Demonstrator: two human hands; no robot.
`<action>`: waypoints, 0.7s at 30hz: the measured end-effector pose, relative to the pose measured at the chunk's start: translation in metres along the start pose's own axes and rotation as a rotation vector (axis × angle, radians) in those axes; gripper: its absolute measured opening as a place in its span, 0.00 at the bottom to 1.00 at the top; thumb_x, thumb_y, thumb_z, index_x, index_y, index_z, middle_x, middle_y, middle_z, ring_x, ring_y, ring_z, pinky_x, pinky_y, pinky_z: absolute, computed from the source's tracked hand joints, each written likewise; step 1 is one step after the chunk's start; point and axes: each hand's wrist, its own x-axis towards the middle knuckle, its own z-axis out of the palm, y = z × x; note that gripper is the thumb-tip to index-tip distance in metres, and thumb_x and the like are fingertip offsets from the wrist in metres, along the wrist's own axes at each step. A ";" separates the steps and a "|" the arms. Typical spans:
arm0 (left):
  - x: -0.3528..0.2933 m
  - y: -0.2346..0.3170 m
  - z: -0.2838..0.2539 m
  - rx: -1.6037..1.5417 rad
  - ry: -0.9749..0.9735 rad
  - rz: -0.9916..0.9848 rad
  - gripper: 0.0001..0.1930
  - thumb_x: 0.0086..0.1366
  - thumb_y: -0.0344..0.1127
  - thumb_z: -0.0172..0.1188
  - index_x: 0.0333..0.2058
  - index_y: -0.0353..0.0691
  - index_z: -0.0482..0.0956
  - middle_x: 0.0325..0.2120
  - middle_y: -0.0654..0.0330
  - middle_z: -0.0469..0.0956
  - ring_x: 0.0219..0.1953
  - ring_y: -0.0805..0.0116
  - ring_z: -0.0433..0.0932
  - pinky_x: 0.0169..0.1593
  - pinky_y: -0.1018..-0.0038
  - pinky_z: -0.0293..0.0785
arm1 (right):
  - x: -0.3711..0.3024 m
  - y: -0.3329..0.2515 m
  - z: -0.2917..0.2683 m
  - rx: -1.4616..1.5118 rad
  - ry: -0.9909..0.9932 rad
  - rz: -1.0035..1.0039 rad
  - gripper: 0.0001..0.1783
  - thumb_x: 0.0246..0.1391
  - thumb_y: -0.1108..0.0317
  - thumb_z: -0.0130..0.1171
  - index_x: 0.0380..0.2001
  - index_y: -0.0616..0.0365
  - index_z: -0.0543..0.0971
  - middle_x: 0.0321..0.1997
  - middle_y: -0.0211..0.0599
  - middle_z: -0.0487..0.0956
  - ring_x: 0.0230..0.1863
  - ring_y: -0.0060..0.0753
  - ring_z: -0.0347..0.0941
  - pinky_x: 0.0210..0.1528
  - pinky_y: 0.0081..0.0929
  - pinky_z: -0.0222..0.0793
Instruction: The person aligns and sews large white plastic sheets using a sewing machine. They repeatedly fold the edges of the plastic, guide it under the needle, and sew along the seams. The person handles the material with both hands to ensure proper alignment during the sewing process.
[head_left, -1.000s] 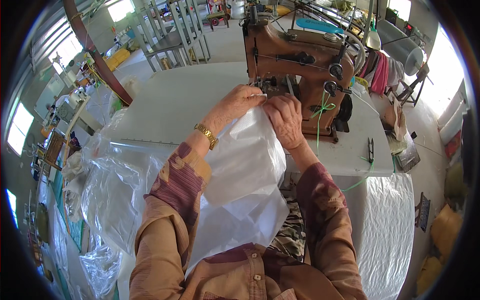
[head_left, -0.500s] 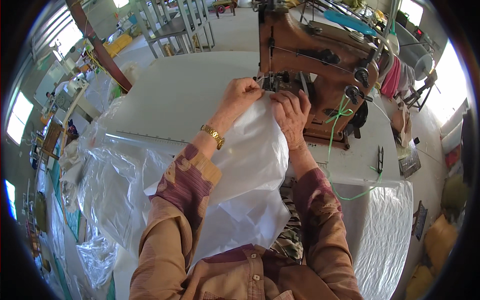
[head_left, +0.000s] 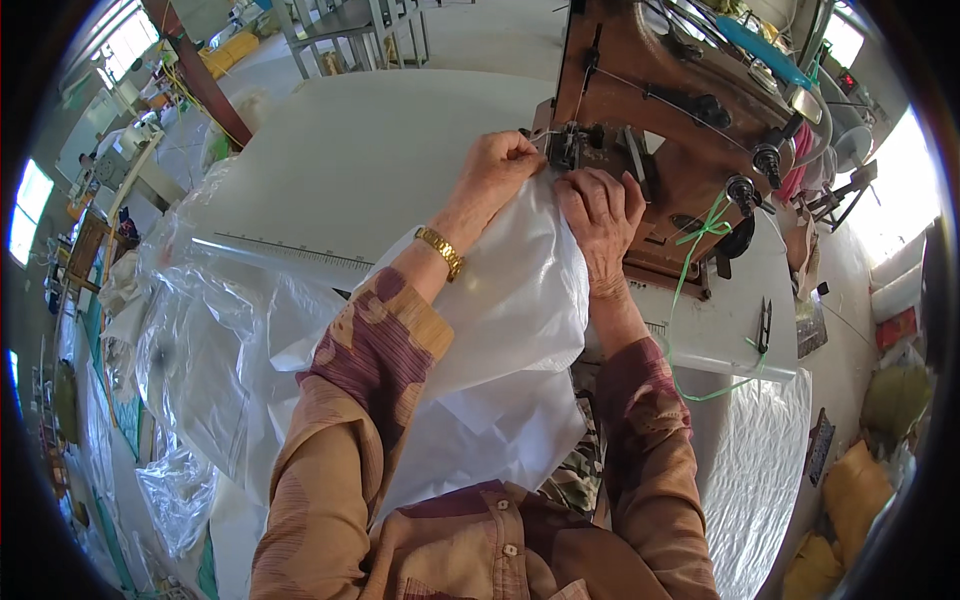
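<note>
A sheet of white plastic-like material (head_left: 500, 290) hangs from the table edge over my lap, its upper edge gathered close to the needle area of a brown sewing machine (head_left: 650, 130). My left hand (head_left: 495, 175) pinches that edge with bent fingers, just left of the presser foot (head_left: 568, 148). On the other side, my right hand (head_left: 602, 220) has its fingers curled over the sheet's right edge, just below the foot. The exact stretch of edge between my fingertips is hidden.
A clear ruler (head_left: 290, 252) lies along the table's near left. Thread snips (head_left: 765, 325) rest at the right, tied to a green string (head_left: 672, 300). Crumpled clear plastic (head_left: 215, 350) drapes off the left side. A grey metal chair (head_left: 350, 35) stands beyond the table.
The view has shifted, so the machine appears larger and farther right. Both hands keep their grip on the white sheet near the presser foot.
</note>
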 end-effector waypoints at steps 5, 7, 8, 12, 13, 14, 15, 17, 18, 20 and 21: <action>0.006 -0.004 -0.001 0.039 -0.014 0.016 0.07 0.63 0.32 0.64 0.31 0.34 0.80 0.25 0.68 0.77 0.28 0.82 0.71 0.32 0.82 0.68 | 0.001 -0.001 0.002 -0.025 0.013 0.014 0.17 0.41 0.68 0.66 0.38 0.41 0.76 0.45 0.20 0.74 0.51 0.25 0.72 0.61 0.46 0.61; 0.006 -0.003 -0.001 0.102 -0.021 0.044 0.08 0.63 0.33 0.64 0.31 0.34 0.81 0.24 0.67 0.78 0.27 0.82 0.71 0.32 0.81 0.68 | 0.000 -0.001 0.000 -0.040 -0.006 0.020 0.17 0.41 0.68 0.66 0.38 0.41 0.76 0.45 0.20 0.73 0.51 0.25 0.71 0.61 0.45 0.61; 0.007 -0.002 -0.001 0.111 -0.018 0.041 0.08 0.63 0.34 0.64 0.31 0.34 0.81 0.25 0.67 0.78 0.28 0.82 0.71 0.32 0.80 0.69 | 0.000 -0.001 -0.001 -0.046 -0.015 0.022 0.18 0.42 0.68 0.66 0.38 0.41 0.76 0.45 0.20 0.73 0.52 0.25 0.71 0.62 0.45 0.61; 0.019 -0.009 -0.006 0.206 -0.013 0.082 0.09 0.63 0.35 0.64 0.31 0.34 0.81 0.26 0.65 0.80 0.29 0.81 0.73 0.34 0.80 0.70 | 0.002 -0.005 0.001 -0.065 -0.025 0.032 0.18 0.42 0.67 0.65 0.40 0.41 0.77 0.47 0.21 0.72 0.53 0.26 0.70 0.62 0.45 0.61; 0.022 -0.008 -0.005 0.244 -0.018 0.105 0.09 0.63 0.35 0.64 0.31 0.34 0.81 0.26 0.65 0.80 0.29 0.81 0.73 0.35 0.80 0.70 | 0.001 -0.004 0.002 -0.071 -0.024 0.037 0.18 0.42 0.67 0.65 0.41 0.41 0.77 0.47 0.22 0.72 0.53 0.27 0.70 0.62 0.45 0.60; 0.023 -0.007 -0.003 0.259 -0.005 0.101 0.08 0.63 0.34 0.64 0.31 0.34 0.81 0.27 0.65 0.81 0.30 0.80 0.74 0.35 0.80 0.70 | -0.001 -0.001 0.003 -0.092 -0.045 0.029 0.19 0.43 0.67 0.63 0.42 0.44 0.77 0.47 0.24 0.72 0.54 0.28 0.69 0.62 0.45 0.60; 0.025 -0.006 -0.002 0.274 0.009 0.096 0.08 0.64 0.34 0.64 0.32 0.34 0.81 0.27 0.64 0.81 0.30 0.80 0.74 0.36 0.80 0.71 | -0.001 0.001 0.002 -0.080 -0.056 0.025 0.19 0.43 0.67 0.62 0.42 0.45 0.77 0.47 0.25 0.72 0.54 0.29 0.69 0.61 0.45 0.60; 0.027 -0.007 0.001 0.259 0.010 0.100 0.07 0.64 0.33 0.63 0.32 0.34 0.81 0.27 0.64 0.81 0.30 0.80 0.75 0.37 0.80 0.72 | 0.004 -0.001 -0.004 -0.054 -0.078 0.013 0.19 0.44 0.66 0.61 0.43 0.47 0.77 0.48 0.27 0.72 0.55 0.30 0.69 0.61 0.45 0.60; 0.032 -0.013 -0.001 0.230 -0.004 0.106 0.07 0.64 0.33 0.63 0.33 0.34 0.81 0.28 0.64 0.81 0.31 0.79 0.75 0.37 0.79 0.72 | 0.004 -0.002 -0.003 -0.052 -0.068 0.007 0.19 0.44 0.66 0.59 0.44 0.49 0.76 0.49 0.28 0.72 0.55 0.31 0.69 0.61 0.45 0.60; 0.040 -0.015 -0.003 0.217 -0.031 0.115 0.07 0.65 0.32 0.62 0.34 0.34 0.80 0.28 0.64 0.82 0.32 0.79 0.76 0.39 0.79 0.73 | 0.003 0.000 -0.003 -0.062 -0.065 0.012 0.20 0.44 0.66 0.59 0.45 0.49 0.76 0.49 0.28 0.71 0.55 0.31 0.69 0.61 0.45 0.60; 0.044 -0.015 -0.003 0.233 -0.041 0.115 0.06 0.65 0.32 0.62 0.34 0.34 0.80 0.28 0.64 0.82 0.32 0.80 0.76 0.39 0.79 0.73 | 0.002 0.001 -0.004 -0.065 -0.062 0.013 0.20 0.45 0.66 0.59 0.45 0.49 0.76 0.49 0.28 0.71 0.55 0.31 0.69 0.61 0.45 0.60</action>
